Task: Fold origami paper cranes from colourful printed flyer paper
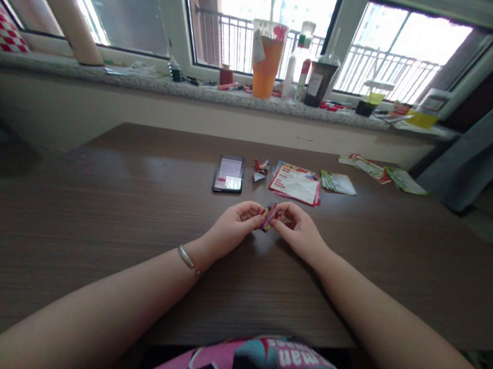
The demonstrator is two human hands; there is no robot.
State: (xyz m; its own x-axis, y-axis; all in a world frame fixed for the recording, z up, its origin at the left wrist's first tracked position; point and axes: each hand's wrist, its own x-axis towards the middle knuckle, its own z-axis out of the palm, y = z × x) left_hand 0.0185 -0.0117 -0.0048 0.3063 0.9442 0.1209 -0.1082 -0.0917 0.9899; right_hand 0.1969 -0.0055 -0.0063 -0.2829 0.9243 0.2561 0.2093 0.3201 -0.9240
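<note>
Between my two hands is a small, colourful wrapped candy (268,216), its wrapper pink with yellow and red parts. My left hand (240,223) pinches one end of it with thumb and fingers; a silver bangle sits on that wrist. The other end is pinched by my right hand (298,229). Both hands rest close to the table surface. Just beyond them lie crumpled red and silver wrappers (260,170), a phone (229,174) with a lit screen, and a stack of red-and-white printed cards (295,183).
Green-and-white packets (338,183) lie right of the cards, with more packets (371,168) at the table's (125,220) far right. On the windowsill (150,83) stand an orange drink cup (266,64), a dark drink cup (320,82), bottles and a tall cardboard tube (63,6).
</note>
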